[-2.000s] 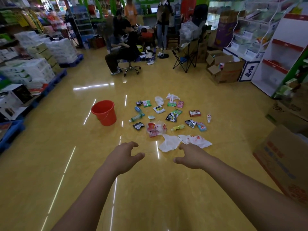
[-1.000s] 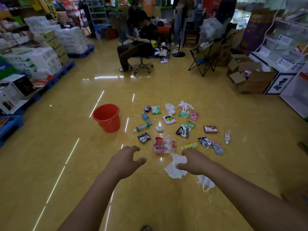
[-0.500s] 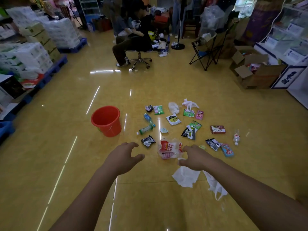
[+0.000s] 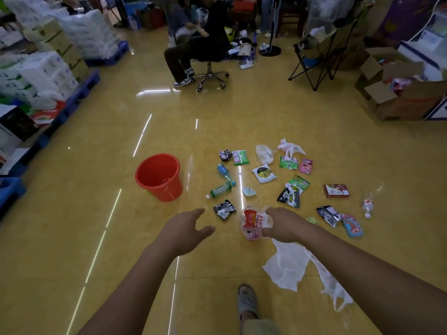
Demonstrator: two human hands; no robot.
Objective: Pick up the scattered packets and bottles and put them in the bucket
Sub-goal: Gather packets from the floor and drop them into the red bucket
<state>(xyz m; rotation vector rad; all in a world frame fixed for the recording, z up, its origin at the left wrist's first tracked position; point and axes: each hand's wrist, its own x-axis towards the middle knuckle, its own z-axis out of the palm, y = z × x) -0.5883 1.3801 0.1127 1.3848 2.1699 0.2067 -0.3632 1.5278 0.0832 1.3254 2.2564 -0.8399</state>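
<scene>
Right hand [image 4: 283,224] reached snack packet [image 4: 254,220], grip apparently curled round it; left hand [image 4: 186,228] outstretched, grip wide.

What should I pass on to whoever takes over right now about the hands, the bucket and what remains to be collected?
Left hand: open, holding nothing, hovering in front of the red bucket.
Right hand: gripping the clear red-labelled packet; whether it is lifted is unclear.
Bucket: upright, left of the scattered things; nothing visible inside.
Done: nothing binned yet.
Left: drop this packet in, then the green bottle, blue bottle, small clear bottle, black packet and the other packets beyond.
</scene>
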